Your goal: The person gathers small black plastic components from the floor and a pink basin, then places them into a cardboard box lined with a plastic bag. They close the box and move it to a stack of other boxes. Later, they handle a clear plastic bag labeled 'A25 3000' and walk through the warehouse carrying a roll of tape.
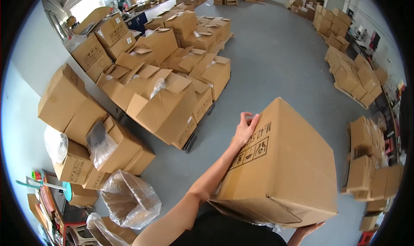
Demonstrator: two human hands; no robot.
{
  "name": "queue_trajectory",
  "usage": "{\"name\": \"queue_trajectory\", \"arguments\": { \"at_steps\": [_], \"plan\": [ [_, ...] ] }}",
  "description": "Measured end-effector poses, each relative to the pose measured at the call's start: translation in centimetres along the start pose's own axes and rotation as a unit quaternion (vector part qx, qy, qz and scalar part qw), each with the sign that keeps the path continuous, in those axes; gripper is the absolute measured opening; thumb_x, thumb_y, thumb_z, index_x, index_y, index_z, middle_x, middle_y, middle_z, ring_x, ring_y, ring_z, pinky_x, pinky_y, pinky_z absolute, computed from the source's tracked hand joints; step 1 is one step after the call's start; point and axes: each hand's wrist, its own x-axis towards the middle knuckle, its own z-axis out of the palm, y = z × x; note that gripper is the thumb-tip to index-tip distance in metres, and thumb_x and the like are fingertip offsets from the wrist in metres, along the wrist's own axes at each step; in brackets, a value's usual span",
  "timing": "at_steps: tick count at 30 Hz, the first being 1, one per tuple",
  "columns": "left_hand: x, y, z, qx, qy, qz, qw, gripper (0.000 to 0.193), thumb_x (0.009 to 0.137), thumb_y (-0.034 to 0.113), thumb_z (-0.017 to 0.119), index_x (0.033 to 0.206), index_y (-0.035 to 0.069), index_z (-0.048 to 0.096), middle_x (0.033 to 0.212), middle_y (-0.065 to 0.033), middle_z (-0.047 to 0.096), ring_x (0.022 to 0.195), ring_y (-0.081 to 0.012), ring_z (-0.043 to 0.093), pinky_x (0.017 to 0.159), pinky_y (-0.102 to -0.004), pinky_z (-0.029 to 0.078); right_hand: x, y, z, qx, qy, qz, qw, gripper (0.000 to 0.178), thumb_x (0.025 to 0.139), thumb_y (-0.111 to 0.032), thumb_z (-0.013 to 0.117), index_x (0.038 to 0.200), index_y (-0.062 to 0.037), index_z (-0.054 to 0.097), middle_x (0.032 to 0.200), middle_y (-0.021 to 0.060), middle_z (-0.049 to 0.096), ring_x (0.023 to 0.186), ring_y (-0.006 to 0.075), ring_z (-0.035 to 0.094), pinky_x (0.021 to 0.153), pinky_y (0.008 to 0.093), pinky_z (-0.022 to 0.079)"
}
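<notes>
Leftward, turquoise-headed tool (67, 191): at 8 o'clock, its pale handle running out toward the rim of the view.
Wall cartons (62, 99): cardboard, piled at 9 o'clock beside the white wall (26, 91), with a clear plastic bag (56, 147) bulging lower in the pile.
Bag-lined carton (118, 198): between 7 and 8 o'clock, open at the top, clear film draped over its rim.
Open-flapped cartons (172, 116): crowded together around 10 o'clock, several flaps raised and bits of clear plastic poking out; the nearest ones stand on a dark pallet (189, 143).
Left hand (244, 130): just off the middle toward 3 o'clock, its forearm coming up from 6 o'clock along the printed side of the box; the fingers are bent and gripping the box near its far upper edge.
Large cardboard carton (302, 164): at 4 o'clock, tilted, held close against the person's black top (233, 231), with dark handling symbols on the side facing left.
Right hand (309, 229): between 4 and 5 o'clock, against the carton's underside near the lower corner; its fingers are mostly hidden, so how far they close cannot be told.
Stacked cartons (362, 172): between 3 and 4 o'clock, across the grey floor (267, 52).
Pallet cartons (351, 76): between 2 and 3 o'clock, grouped on a low pallet.
</notes>
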Motion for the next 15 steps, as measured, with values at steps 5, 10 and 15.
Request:
{"name": "queue_trajectory", "arguments": {
  "at_steps": [5, 10, 15],
  "plan": [
    [17.0, -0.3, 1.8, -0.007, 0.032, -0.009, 0.999, 0.053, 0.087, 0.048, 0.049, 0.115, 0.004, 0.036, 0.101, -0.0211, 0.062, 0.093, -0.0293, 0.060, 0.084, -0.0361, 0.043, 10.5, 7.8, 14.6, -0.048, -0.016, -0.048, 0.998, 0.065, 0.091, -0.056, 0.029, 0.131, -0.0066, 0.037, 0.131, 0.0105, 0.043, 0.119, 0.0271, 0.041, 0.099, 0.0440, 0.035],
    [31.7, 0.9, 0.6, 0.017, 0.148, -0.044, 0.988, 0.053, 0.087, 0.050, 0.049, 0.115, 0.006, 0.038, 0.102, -0.0210, 0.062, 0.094, -0.0281, 0.060, 0.085, -0.0353, 0.043, 25.0, 14.0, 31.9, -0.084, -0.084, 0.065, 0.991, 0.067, 0.088, -0.059, 0.034, 0.119, -0.0020, 0.050, 0.115, 0.0106, 0.055, 0.108, 0.0240, 0.050, 0.094, 0.0405, 0.038],
    [43.5, -0.6, -3.5, -0.035, 0.230, -0.066, 0.970, 0.058, 0.087, 0.052, 0.048, 0.114, 0.001, 0.039, 0.100, -0.0206, 0.062, 0.093, -0.0268, 0.059, 0.085, -0.0339, 0.042, 34.1, 22.2, 46.7, -0.104, -0.215, 0.131, 0.962, 0.073, 0.086, -0.063, 0.035, 0.126, -0.0015, 0.045, 0.124, 0.0100, 0.050, 0.114, 0.0238, 0.046, 0.096, 0.0373, 0.035]
  ]
}}
